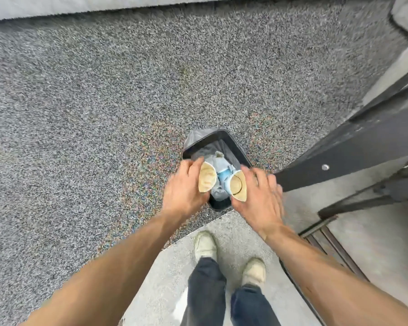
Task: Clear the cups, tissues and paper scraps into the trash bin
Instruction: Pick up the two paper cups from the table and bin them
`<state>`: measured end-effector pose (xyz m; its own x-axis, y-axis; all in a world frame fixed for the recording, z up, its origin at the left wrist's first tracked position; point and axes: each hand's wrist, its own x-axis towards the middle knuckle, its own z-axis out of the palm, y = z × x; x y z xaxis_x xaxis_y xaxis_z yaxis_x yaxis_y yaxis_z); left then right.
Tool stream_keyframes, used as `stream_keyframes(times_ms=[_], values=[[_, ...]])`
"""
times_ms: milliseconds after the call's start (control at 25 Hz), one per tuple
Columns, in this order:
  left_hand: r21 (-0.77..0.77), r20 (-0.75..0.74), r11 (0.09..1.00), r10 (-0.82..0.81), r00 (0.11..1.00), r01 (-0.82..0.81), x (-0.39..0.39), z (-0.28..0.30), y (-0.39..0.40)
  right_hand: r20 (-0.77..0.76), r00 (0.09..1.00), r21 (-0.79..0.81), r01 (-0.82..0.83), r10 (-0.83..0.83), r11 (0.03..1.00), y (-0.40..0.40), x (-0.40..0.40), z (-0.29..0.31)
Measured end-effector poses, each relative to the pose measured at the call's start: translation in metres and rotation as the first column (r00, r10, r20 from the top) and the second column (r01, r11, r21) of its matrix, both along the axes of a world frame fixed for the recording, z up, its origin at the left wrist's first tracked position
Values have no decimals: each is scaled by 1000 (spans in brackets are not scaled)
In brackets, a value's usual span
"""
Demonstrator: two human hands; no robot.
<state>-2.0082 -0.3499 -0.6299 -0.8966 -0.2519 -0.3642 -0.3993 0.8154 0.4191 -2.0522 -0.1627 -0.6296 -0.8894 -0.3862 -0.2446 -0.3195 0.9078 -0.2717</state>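
Left hand [183, 187] grips squashed cup [207, 177] over trash bin [222, 137] left rim. Right hand [260, 198] grips second cup [238, 185] over right rim. Crumpled tissues [218, 161] inside bin.

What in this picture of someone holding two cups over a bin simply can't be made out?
All from the head view:
- Fingertips of the left hand and right hand: hidden behind the left cup and right cup.
- Bottom of the trash bin: covered by crumpled tissues, cups and hands.
- Print on the cups: motion-blurred.
- Dark furniture at right: cut off by the edge.
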Motion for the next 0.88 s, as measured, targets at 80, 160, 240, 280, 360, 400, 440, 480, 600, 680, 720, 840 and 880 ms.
stream_keyframes(times_ms=[80, 160, 240, 280, 360, 400, 440, 480, 600, 680, 720, 840, 880], values=[[-71, 37, 993, -93, 995, 95, -16, -46, 1, -8, 1000, 42, -21, 22, 999, -8, -8, -40], [-173, 58, 970, -165, 985, 173, -32, -83, 2, -5, 998, 95, -55, 56, 994, -14, -15, -72], [-278, 80, 926, -242, 967, 254, -43, -112, 3, 3, 996, 152, -92, 92, 984, -17, -23, -100], [-328, 100, 897, -279, 955, 297, -47, -122, 3, 10, 995, 175, -99, 99, 980, -19, -26, -110], [-397, 150, 857, -293, 944, 328, -53, -138, 3, 33, 995, 209, -99, 95, 973, -22, -30, -127], [-416, 167, 850, -277, 946, 322, -57, -146, 4, 46, 994, 228, -106, 98, 968, -23, -32, -134], [-431, 180, 847, -258, 949, 312, -59, -153, 5, 56, 992, 247, -120, 109, 962, -25, -34, -139], [-443, 190, 844, -242, 952, 303, -61, -157, 6, 63, 990, 263, -135, 123, 955, -26, -37, -142], [-467, 213, 839, -200, 956, 279, -61, -163, 8, 61, 989, 279, -144, 132, 950, -29, -37, -141], [-452, 209, 853, -184, 960, 262, -58, -161, 7, 79, 990, 261, -131, 114, 956, -28, -37, -133], [-438, 196, 864, -178, 964, 249, -56, -159, 6, 80, 990, 247, -129, 113, 960, -28, -38, -128], [-375, 142, 907, -146, 979, 190, -52, -138, 4, 62, 988, 205, -148, 138, 967, -23, -44, -102], [-356, 118, 919, -138, 983, 171, -50, -126, 4, 56, 988, 184, -153, 145, 971, -21, -47, -90]])
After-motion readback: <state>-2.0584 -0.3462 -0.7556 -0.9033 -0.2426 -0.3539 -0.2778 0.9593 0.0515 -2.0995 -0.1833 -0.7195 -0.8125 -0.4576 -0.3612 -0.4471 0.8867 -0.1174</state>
